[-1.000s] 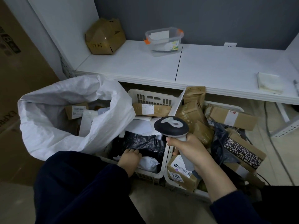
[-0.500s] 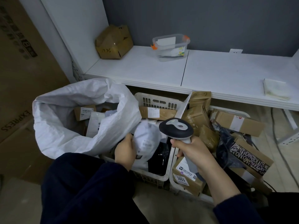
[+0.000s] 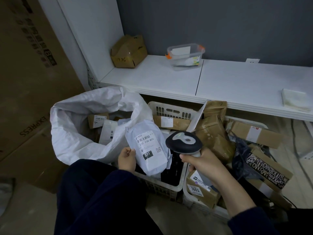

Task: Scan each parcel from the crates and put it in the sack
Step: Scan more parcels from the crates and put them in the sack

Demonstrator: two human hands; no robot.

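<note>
parcel [image 3: 149, 150]: white soft mailer, creased, label up with barcode, "231 239-k01", black "231" tag. held above left crate [image 3: 171, 110] near-left corner, just beside sack [image 3: 76, 138] mouth. left hand [image 3: 126, 159] pinches its left edge, fingers curled. right hand [image 3: 204, 162] fingers wrapped round scanner [image 3: 183, 143] handle. sack: brown box, white packets. left crate: black bag, brown box at far edge. right crate [image 3: 203, 206]: heaped brown boxes.

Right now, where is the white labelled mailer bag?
In the head view's centre, the white mailer bag is held by the left hand above the white crate, between the woven sack and black scanner.
</note>
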